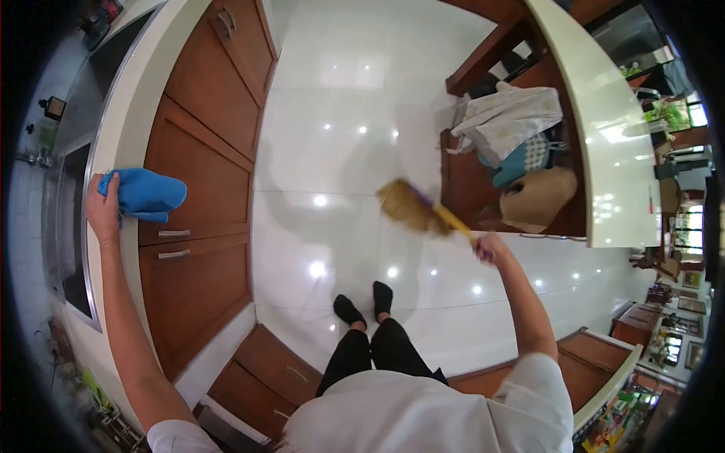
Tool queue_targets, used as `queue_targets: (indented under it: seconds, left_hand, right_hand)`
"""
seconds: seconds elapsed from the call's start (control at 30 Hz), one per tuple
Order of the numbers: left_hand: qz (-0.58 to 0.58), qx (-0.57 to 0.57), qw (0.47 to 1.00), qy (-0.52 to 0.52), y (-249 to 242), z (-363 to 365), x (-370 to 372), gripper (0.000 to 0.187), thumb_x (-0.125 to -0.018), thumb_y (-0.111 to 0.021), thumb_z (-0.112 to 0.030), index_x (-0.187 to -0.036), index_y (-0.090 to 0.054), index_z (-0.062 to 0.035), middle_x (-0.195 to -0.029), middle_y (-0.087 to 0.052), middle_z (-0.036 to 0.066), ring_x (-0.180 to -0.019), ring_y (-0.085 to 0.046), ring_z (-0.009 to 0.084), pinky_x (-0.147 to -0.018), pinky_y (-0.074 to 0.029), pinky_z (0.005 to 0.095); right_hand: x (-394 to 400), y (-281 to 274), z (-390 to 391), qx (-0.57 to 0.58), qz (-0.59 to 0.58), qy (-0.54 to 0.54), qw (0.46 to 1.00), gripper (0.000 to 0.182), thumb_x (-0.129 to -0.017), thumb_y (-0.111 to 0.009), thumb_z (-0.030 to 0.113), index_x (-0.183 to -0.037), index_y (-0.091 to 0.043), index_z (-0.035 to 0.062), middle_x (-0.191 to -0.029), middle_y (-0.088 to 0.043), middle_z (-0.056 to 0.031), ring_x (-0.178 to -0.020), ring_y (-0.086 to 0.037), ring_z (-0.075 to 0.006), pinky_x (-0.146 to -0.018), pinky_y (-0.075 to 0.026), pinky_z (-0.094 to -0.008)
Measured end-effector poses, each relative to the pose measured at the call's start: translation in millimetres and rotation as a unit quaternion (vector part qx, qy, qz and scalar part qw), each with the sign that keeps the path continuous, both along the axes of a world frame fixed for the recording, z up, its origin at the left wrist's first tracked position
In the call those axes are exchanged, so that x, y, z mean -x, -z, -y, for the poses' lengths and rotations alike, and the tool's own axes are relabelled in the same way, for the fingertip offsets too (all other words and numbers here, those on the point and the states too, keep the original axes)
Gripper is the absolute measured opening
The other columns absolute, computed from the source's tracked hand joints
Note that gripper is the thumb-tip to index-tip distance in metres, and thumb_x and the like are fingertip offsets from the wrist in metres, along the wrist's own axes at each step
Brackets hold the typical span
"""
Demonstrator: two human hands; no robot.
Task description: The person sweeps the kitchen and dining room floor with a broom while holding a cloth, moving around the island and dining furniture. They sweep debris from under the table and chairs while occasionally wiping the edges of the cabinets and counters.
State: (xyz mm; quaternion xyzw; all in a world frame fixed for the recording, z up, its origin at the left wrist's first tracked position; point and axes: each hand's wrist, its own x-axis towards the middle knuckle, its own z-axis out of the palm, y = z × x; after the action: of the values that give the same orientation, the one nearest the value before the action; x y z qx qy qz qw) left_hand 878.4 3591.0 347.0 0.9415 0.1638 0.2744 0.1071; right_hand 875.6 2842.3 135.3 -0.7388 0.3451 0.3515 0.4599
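Observation:
At the left counter's edge, my left hand (103, 205) is closed on a bunched blue cloth (151, 194), which hangs over the front of the wooden cabinets. My right hand (489, 249) grips the yellow handle of a small broom (411, 208). The broom's tan bristles point left, over the white tiled floor, and look slightly blurred. Whether they touch the floor I cannot tell. Just beyond the broom, to the right, is a wooden shelf (472, 200) under the right counter.
A pale cloth (513, 117), a teal bag (521, 162) and a brown bag (538, 198) lie on the shelf. The right counter (615, 151) juts out above it. Wooden cabinets (200, 166) line the left side. My feet in dark socks (383, 297) stand on the floor (325, 234).

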Motion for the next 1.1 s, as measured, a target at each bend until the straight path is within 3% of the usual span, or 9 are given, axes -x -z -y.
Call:
queue_targets:
  seconds: [0.23,0.33,0.47,0.53,0.7,0.87,0.97,1.03,1.1]
  left_hand:
    - [-0.015,0.003,1.000,0.008,6,-8,-4,0.029,-0.078,-0.053,-0.029,-0.072,-0.050,-0.0002,-0.064,-0.048,0.013,-0.059,-0.043,0.0225,-0.060,-0.037,0.0296]
    - [-0.024,0.019,0.999,-0.013,1,-4,-2,0.029,-0.076,-0.054,-0.031,-0.074,-0.052,-0.0014,-0.069,-0.053,0.015,-0.065,-0.051,0.0265,-0.063,-0.039,0.0330]
    - [-0.028,0.017,0.999,-0.026,-6,-6,0,0.032,-0.075,-0.054,-0.033,-0.082,-0.056,-0.0014,-0.081,-0.055,0.018,-0.078,-0.053,0.0333,-0.069,-0.041,0.0370]
    - [-0.020,0.005,1.000,-0.019,-10,-5,3,0.031,-0.074,-0.055,-0.032,-0.082,-0.057,-0.0013,-0.085,-0.055,0.017,-0.081,-0.053,0.0340,-0.071,-0.041,0.0382]
    - [-0.009,0.031,0.999,-0.021,-26,2,7,0.030,-0.073,-0.055,-0.031,-0.078,-0.056,-0.0017,-0.083,-0.054,0.014,-0.077,-0.053,0.0342,-0.067,-0.042,0.0402]
    - [-0.011,0.009,1.000,-0.015,-27,4,4,0.028,-0.072,-0.056,-0.028,-0.073,-0.052,-0.0005,-0.079,-0.052,0.015,-0.072,-0.052,0.0355,-0.063,-0.042,0.0405]
    - [-0.011,-0.027,0.999,-0.028,-19,2,-2,0.026,-0.071,-0.058,-0.024,-0.072,-0.050,0.0005,-0.077,-0.050,0.018,-0.073,-0.052,0.0367,-0.063,-0.042,0.0400]
    - [0.004,-0.049,0.999,-0.015,-7,-9,-5,0.024,-0.069,-0.060,-0.019,-0.070,-0.047,0.0013,-0.073,-0.046,0.019,-0.069,-0.050,0.0377,-0.060,-0.041,0.0397]
    - [-0.037,0.030,0.998,-0.037,-19,4,-15,0.022,-0.068,-0.060,-0.015,-0.068,-0.045,0.0020,-0.069,-0.043,0.018,-0.064,-0.046,0.0377,-0.055,-0.037,0.0399]
  right_hand:
    - [-94,160,-78,0.043,0.251,0.024,0.967,0.010,-0.073,-0.050,0.008,-0.066,-0.044,0.0056,-0.049,-0.042,-0.0018,-0.034,-0.040,-0.0107,-0.029,-0.030,-0.0256]
    - [-49,156,-111,0.020,0.170,-0.052,0.984,0.011,-0.076,-0.050,0.014,-0.069,-0.045,0.0063,-0.049,-0.042,-0.0014,-0.037,-0.041,-0.0115,-0.032,-0.035,-0.0279]
    - [60,48,-150,-0.379,0.122,-0.139,0.907,0.036,-0.078,-0.044,0.036,-0.055,-0.044,0.0078,-0.045,-0.044,-0.0050,-0.039,-0.044,-0.0136,-0.035,-0.035,-0.0257]
    - [94,-46,-181,-0.256,-0.086,-0.077,0.960,0.025,-0.077,-0.044,0.022,-0.057,-0.043,0.0074,-0.043,-0.036,-0.0001,-0.034,-0.037,-0.0126,-0.032,-0.031,-0.0240]
    - [61,-144,-214,-0.343,-0.474,-0.027,0.810,0.017,-0.082,-0.037,0.010,-0.093,-0.045,0.0004,-0.054,-0.026,0.0036,-0.036,-0.027,-0.0056,-0.030,-0.024,-0.0168]
    - [21,-13,-293,-0.337,-0.687,0.056,0.641,0.015,-0.086,-0.036,0.016,-0.089,-0.039,0.0006,-0.062,-0.036,0.0029,-0.040,-0.035,-0.0032,-0.030,-0.026,-0.0155]
    - [1,72,-363,-0.325,-0.702,0.013,0.634,0.011,-0.083,-0.041,0.014,-0.079,-0.042,0.0033,-0.056,-0.037,0.0030,-0.038,-0.034,-0.0043,-0.029,-0.026,-0.0171]
    - [-27,126,-406,-0.334,-0.707,-0.184,0.596,0.016,-0.082,-0.042,0.015,-0.068,-0.042,0.0065,-0.047,-0.033,0.0031,-0.035,-0.032,-0.0045,-0.029,-0.025,-0.0159]
    - [-74,192,-422,-0.341,-0.561,-0.215,0.723,0.018,-0.081,-0.045,0.017,-0.065,-0.042,0.0086,-0.045,-0.033,0.0032,-0.035,-0.032,-0.0044,-0.029,-0.024,-0.0161]
